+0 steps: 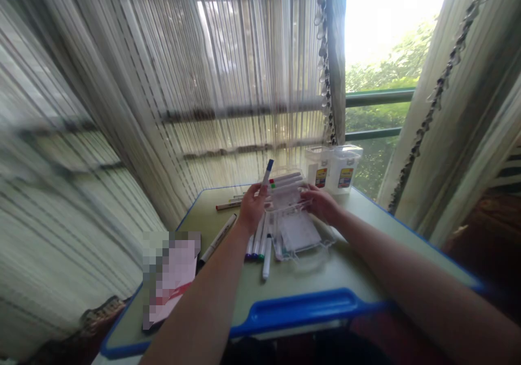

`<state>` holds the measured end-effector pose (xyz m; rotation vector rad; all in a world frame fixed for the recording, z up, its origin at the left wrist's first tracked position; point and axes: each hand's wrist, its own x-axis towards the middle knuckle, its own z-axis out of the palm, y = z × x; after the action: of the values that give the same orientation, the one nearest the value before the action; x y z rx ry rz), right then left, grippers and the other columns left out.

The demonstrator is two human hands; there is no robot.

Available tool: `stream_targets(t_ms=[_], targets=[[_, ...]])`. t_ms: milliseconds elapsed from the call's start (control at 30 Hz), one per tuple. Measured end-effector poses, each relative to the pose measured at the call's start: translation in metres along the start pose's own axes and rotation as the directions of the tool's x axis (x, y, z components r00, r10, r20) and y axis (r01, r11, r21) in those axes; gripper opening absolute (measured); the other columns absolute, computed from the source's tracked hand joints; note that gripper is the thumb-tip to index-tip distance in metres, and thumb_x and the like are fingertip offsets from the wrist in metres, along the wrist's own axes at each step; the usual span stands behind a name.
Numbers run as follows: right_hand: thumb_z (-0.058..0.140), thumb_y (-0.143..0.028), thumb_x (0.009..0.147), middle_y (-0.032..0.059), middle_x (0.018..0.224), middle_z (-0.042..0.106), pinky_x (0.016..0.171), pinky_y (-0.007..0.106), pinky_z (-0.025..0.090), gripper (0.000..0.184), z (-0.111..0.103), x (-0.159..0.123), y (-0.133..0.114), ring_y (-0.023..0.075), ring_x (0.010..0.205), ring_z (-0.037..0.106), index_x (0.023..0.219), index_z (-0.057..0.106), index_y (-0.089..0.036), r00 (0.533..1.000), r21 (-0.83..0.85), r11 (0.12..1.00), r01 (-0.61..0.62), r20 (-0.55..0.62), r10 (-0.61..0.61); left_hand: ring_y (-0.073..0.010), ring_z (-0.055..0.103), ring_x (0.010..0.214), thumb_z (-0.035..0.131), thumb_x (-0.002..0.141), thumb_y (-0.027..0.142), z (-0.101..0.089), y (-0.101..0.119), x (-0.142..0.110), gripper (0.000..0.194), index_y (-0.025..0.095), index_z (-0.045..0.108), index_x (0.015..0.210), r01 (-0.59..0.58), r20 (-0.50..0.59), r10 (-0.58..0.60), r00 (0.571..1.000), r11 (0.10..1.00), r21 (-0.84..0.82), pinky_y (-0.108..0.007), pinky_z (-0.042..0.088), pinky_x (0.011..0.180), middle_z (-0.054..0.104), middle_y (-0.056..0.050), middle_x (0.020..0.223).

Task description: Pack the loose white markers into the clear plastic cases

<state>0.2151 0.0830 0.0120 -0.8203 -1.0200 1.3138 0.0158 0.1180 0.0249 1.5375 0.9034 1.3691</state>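
My left hand (253, 208) is closed around a white marker (267, 174) with a blue cap, which points up and away. My right hand (321, 202) grips the right side of a clear plastic case (285, 197), and its fingertips are partly hidden. Markers with red and green ends (287, 180) lie across the far part of that case. A white folded piece (300, 230) shows in or under its near part; I cannot tell which. Several white markers (255, 245) lie left of the case, and one dark-tipped marker (266, 262) rests nearer to me.
Two clear plastic containers (345, 170) with labels stand at the table's far right. More pens (228, 205) lie at the far left, a dark-ended marker (220, 237) closer. A partly blurred pink item (179, 278) sits on the left. The table's edge is blue (301, 306); curtains hang behind.
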Motion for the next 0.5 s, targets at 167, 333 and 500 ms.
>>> stream_targets(t_ms=[167,333,500], targets=[[0.059,-0.015,0.070,-0.0036,0.065,0.061,0.046,0.020,0.047,0.024,0.005,0.000,0.007,0.0105,0.052,0.058,0.092,0.055,-0.023,0.998,-0.047,0.997,-0.056,0.015,0.056,-0.0143,0.063,0.076,0.063,0.072,0.053,-0.001,0.010,-0.003,0.040,0.019,0.060,0.092,0.142,0.110,-0.120,0.987,0.966,-0.218,-0.026,0.054,0.060,0.065,-0.005,0.097],[0.060,-0.020,0.074,-0.0027,0.072,0.059,0.045,0.019,0.045,0.019,0.007,-0.001,0.007,0.0090,0.054,0.055,0.091,0.054,-0.023,0.997,-0.160,0.984,-0.081,-0.005,0.081,-0.0156,0.065,0.076,0.049,0.083,0.049,-0.006,0.017,-0.003,0.034,0.018,0.058,0.094,0.247,0.164,-0.208,0.964,0.929,-0.275,-0.030,0.054,0.066,0.067,-0.005,0.090],[0.064,-0.034,0.073,-0.0027,0.072,0.055,0.049,0.021,0.043,0.024,0.003,-0.001,0.006,0.0112,0.061,0.052,0.091,0.055,-0.020,0.997,-0.425,0.903,0.061,-0.015,-0.074,-0.0156,0.065,0.075,0.052,0.085,0.041,-0.006,0.015,-0.001,0.026,0.016,0.059,0.080,0.347,0.203,-0.286,0.936,0.844,-0.410,-0.029,0.054,0.066,0.067,-0.005,0.081]])
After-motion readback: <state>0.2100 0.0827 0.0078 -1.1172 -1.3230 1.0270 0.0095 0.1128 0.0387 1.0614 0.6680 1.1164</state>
